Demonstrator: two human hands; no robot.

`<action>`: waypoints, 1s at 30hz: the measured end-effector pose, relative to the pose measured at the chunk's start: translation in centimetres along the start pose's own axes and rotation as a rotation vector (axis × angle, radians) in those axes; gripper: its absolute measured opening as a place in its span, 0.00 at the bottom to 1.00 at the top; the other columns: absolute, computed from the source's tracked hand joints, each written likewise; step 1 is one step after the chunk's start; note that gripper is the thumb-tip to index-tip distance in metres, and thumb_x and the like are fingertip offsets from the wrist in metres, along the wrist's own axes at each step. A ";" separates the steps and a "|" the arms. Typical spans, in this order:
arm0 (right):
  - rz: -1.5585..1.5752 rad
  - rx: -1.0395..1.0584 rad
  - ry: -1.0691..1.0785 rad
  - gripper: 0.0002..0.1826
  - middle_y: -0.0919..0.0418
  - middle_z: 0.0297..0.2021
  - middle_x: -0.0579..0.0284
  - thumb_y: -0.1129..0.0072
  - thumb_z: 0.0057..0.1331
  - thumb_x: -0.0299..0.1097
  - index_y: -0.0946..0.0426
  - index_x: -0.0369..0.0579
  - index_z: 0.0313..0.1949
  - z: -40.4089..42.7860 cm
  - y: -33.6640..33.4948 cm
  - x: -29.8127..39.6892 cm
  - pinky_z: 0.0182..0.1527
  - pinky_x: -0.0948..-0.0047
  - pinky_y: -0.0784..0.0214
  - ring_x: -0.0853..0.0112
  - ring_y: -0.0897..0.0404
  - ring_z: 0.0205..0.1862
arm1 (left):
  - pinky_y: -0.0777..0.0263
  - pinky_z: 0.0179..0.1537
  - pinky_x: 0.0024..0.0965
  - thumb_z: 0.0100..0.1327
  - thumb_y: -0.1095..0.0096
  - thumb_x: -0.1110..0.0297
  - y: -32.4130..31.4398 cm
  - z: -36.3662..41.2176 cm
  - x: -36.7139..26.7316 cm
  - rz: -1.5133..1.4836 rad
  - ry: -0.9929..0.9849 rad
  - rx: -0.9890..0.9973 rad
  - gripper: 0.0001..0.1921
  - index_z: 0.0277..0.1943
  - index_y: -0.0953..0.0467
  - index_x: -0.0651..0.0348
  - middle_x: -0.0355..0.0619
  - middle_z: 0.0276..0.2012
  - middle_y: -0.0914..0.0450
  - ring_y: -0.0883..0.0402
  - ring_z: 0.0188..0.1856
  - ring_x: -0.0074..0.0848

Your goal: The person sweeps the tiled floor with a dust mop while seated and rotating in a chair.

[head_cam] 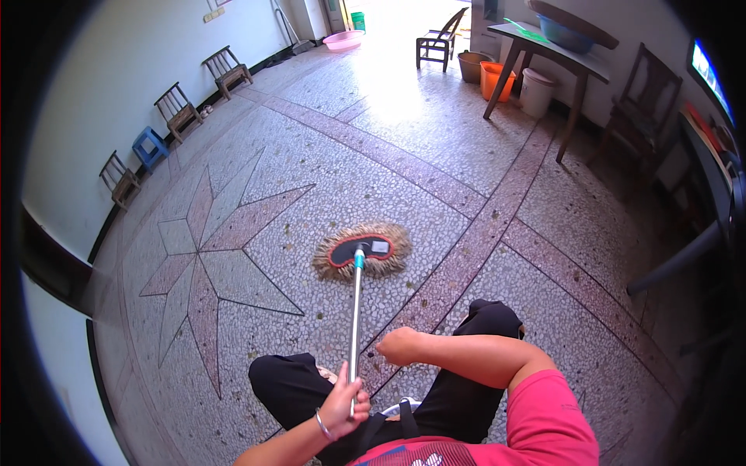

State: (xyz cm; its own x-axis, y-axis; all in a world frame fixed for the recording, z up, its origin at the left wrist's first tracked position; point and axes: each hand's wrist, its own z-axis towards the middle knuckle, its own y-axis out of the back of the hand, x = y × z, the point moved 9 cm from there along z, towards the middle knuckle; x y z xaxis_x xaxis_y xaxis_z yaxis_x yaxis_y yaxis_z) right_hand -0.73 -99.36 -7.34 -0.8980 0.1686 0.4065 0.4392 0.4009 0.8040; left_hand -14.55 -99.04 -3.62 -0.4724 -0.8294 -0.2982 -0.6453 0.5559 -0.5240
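My left hand (344,402), with a metal bangle at the wrist, is wrapped around the lower end of a silver metal mop handle (354,326). The handle runs away from me to a teal collar (359,260) at the mop head. Brownish fringe surrounds the head's black, red-edged backing (344,256), and it rests flat on the speckled terrazzo floor (280,262). Apart from the handle, my right hand (399,346) is curled into a fist above the floor, near my right knee (489,317). Nothing shows in it, though its palm side is hidden.
Small wooden chairs (227,70) and a blue plastic stool (150,148) line the left wall. A pink basin (343,41) lies by the bright doorway. On the right stand a table (559,49), an orange bucket (495,81), a lidded white bin (535,93) and a dark wooden chair (638,110).
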 end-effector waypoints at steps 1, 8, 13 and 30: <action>0.001 -0.006 -0.005 0.12 0.20 0.31 0.49 0.50 0.56 0.32 0.24 0.42 0.37 0.0 0.2 -0.2 0.36 0.56 0.27 0.54 0.19 0.37 | 0.45 0.17 0.20 0.70 0.56 0.66 -0.2 -0.4 0.5 0.007 0.039 0.010 0.35 0.67 0.67 0.19 0.39 0.25 0.38 0.42 0.19 0.20; 0.024 -0.017 -0.074 0.11 0.19 0.32 0.50 0.49 0.56 0.33 0.22 0.43 0.35 -0.8 -0.1 -1.6 0.37 0.57 0.27 0.56 0.19 0.37 | 0.44 0.18 0.18 0.69 0.54 0.65 -3.1 6.1 -5.1 0.084 -0.011 0.055 0.35 0.67 0.65 0.19 0.38 0.26 0.37 0.40 0.20 0.18; 0.080 -0.020 -0.151 0.12 0.19 0.34 0.50 0.46 0.56 0.34 0.23 0.42 0.37 -4.0 2.2 -1.2 0.38 0.58 0.27 0.56 0.19 0.38 | 0.47 0.14 0.14 0.69 0.53 0.61 -3.9 14.0 -8.6 -0.062 -0.136 0.028 0.23 0.62 0.49 0.25 0.39 0.26 0.36 0.42 0.18 0.16; 0.402 -0.902 -0.038 0.33 0.37 0.58 0.41 0.31 0.49 0.39 0.32 0.45 0.54 -13.7 4.9 6.9 0.63 0.56 0.46 0.47 0.40 0.63 | 0.24 0.37 0.37 0.70 0.73 0.45 -6.6 4.7 -1.0 -0.072 -0.164 0.149 0.24 0.54 0.34 0.50 0.45 0.43 0.23 0.22 0.42 0.31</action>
State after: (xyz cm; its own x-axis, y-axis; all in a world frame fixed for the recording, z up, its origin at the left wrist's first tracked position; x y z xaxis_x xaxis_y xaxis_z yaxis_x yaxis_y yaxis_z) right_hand -4.41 -108.52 5.35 -0.6706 0.1766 0.7205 0.5542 -0.5263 0.6449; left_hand -7.00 -102.17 -3.56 -0.3170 -0.8712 -0.3750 -0.5719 0.4910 -0.6572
